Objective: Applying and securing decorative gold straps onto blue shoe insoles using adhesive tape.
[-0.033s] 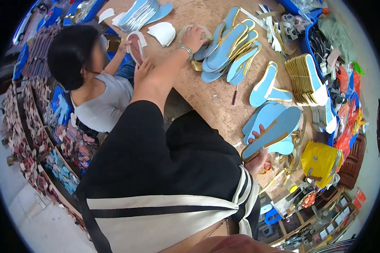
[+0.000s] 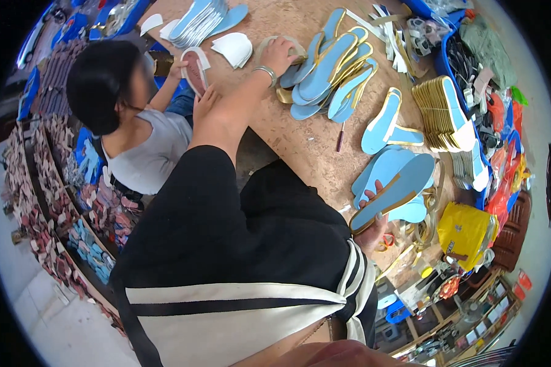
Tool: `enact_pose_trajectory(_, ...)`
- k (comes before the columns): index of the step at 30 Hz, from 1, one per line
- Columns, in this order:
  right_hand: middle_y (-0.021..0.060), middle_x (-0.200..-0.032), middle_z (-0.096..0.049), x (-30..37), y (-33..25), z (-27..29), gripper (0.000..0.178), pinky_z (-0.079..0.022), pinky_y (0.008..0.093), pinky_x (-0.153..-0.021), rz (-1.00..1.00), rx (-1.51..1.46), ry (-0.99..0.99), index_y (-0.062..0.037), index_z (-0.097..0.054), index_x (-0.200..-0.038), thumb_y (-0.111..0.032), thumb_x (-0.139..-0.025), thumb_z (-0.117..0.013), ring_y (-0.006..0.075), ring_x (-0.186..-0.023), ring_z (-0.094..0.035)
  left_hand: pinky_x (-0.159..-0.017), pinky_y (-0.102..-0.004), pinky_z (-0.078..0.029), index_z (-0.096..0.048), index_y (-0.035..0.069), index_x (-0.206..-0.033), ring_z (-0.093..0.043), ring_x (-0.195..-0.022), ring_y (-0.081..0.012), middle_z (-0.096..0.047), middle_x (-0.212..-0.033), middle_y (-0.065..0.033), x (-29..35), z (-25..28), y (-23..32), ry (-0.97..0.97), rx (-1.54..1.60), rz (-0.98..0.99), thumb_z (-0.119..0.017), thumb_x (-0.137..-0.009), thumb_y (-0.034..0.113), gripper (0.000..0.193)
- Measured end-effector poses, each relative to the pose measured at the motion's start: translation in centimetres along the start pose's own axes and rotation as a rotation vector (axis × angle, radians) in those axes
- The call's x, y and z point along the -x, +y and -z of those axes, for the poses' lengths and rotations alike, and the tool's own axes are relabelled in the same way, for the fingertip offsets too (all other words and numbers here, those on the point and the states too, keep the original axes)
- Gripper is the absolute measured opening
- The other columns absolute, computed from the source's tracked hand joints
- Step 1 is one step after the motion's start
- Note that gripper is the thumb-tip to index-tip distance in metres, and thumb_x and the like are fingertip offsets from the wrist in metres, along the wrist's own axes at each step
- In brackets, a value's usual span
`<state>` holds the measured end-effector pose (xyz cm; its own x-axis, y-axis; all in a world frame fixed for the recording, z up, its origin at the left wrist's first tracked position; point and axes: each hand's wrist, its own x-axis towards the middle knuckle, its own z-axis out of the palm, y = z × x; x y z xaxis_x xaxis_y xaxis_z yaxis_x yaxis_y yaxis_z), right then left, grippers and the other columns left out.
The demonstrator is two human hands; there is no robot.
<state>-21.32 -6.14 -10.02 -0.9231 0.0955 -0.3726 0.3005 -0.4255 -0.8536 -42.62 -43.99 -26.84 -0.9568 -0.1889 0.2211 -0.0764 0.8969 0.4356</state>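
My right hand (image 2: 373,228), at the right near the table's front edge, grips a blue insole (image 2: 398,189) with gold trim along its sides. More blue insoles (image 2: 382,165) lie behind and under it. My left arm reaches far across the table. There my left hand (image 2: 277,54) rests with bent fingers on a pale beige ring-shaped roll (image 2: 298,48); whatever its fingertips pinch is hidden. Right beside that hand lies a heap of gold-edged blue insoles (image 2: 327,73). A short gold strip (image 2: 284,95) shows at the heap's near left side.
A co-worker (image 2: 147,134) sits at the left holding a pink sole with a white edge (image 2: 196,70). White pieces (image 2: 233,50) lie on the brown table (image 2: 288,147). A gold-edged insole stack (image 2: 438,113), a thin dark tool (image 2: 340,137) and a yellow bag (image 2: 466,234) lie rightward.
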Motion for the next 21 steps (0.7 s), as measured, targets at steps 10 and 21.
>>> enact_pose_trajectory(10, 0.0202, -0.134, -0.040, -1.0, 0.1, -1.6, 0.077, -0.045, 0.0279, -0.080, 0.012, 0.044, -0.047, 0.0031, -0.033, -0.135, -0.029, -0.071, -0.062, 0.0231, -0.104, -0.052, -0.079, -0.0302, -0.047, -0.065, 0.004, -0.094, -0.058, -0.090, -0.0227, -0.059, -0.100, -0.0093, -0.9, -0.1, -3.0, -0.148, 0.441, 0.123, -0.064, -0.080, 0.014, 0.018)
enact_pose_trajectory(21, 0.0194, -0.135, -0.041, -1.4, 0.2, -1.7, 0.076, -0.044, 0.0292, -0.081, 0.028, 0.064, -0.141, 0.0034, -0.033, -0.135, -0.031, -0.073, -0.059, 0.0229, -0.105, -0.053, -0.079, -0.0330, -0.049, -0.050, 0.003, -0.107, -0.060, -0.093, -0.0251, -0.059, -0.103, -0.0142, -0.4, -1.8, -4.4, 0.161, 1.676, 0.798, -0.051, -0.090, 0.009, 0.018)
